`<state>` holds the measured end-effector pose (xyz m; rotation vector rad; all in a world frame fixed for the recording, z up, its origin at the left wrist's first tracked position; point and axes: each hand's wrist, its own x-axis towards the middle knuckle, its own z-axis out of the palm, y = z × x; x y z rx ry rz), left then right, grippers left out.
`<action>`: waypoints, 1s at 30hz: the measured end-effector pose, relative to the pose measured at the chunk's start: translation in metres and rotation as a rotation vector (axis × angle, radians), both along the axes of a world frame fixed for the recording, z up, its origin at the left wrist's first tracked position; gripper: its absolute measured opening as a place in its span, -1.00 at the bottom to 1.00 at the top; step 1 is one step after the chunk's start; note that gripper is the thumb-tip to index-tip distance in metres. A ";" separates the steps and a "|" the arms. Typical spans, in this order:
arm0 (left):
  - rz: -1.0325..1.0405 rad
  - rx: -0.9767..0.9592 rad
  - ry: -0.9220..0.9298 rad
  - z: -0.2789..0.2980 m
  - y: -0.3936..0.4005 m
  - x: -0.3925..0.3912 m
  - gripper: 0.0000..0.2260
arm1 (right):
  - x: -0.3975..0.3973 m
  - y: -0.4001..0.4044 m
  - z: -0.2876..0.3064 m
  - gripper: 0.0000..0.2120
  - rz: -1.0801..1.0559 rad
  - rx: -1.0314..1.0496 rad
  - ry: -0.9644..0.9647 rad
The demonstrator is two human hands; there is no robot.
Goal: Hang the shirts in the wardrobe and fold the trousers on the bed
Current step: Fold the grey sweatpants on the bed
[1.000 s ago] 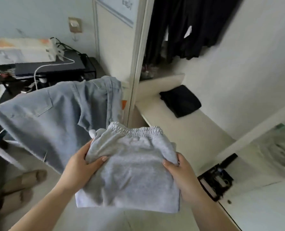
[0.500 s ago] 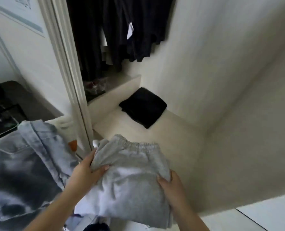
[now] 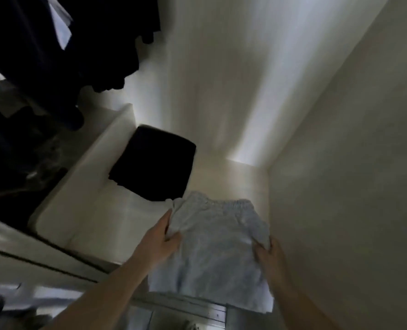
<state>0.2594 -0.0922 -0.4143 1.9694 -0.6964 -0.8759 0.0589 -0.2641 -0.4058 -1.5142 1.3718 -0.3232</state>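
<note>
Folded light grey trousers [image 3: 218, 246] with an elastic waistband are held out over the pale wardrobe shelf [image 3: 90, 220], near its right wall. My left hand [image 3: 161, 236] grips their left edge and my right hand [image 3: 268, 256] grips their right edge. Just beyond them a folded black garment [image 3: 153, 163] lies on the shelf. Dark clothes [image 3: 62, 51] hang at the upper left inside the wardrobe. The view is dim and blurred.
The wardrobe's white side wall [image 3: 340, 163] rises close on the right and its back wall [image 3: 209, 79] stands ahead. A sliding-door track [image 3: 188, 303] runs along the bottom edge. A dark compartment with indistinct things [image 3: 19, 163] lies to the left.
The view has swung right and into the wardrobe. Both hands have carried the grey trousers forward over the shelf, next to the black garment. The jeans on the left have left the view.
</note>
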 end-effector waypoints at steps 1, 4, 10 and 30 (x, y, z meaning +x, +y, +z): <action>-0.020 -0.012 0.016 -0.005 -0.011 0.008 -0.39 | 0.004 -0.009 -0.007 -0.85 -0.008 -0.008 0.017; -0.097 0.016 -0.010 -0.028 -0.047 0.027 -0.37 | 0.015 -0.040 -0.031 -0.83 -0.059 -0.047 0.087; -0.127 0.057 -0.015 -0.093 -0.102 0.064 -0.37 | 0.039 -0.095 -0.075 -0.77 -0.013 -0.046 0.199; -0.689 0.399 -0.758 -0.181 -0.143 0.011 -0.07 | 0.052 -0.075 -0.154 -0.19 0.730 -0.439 0.799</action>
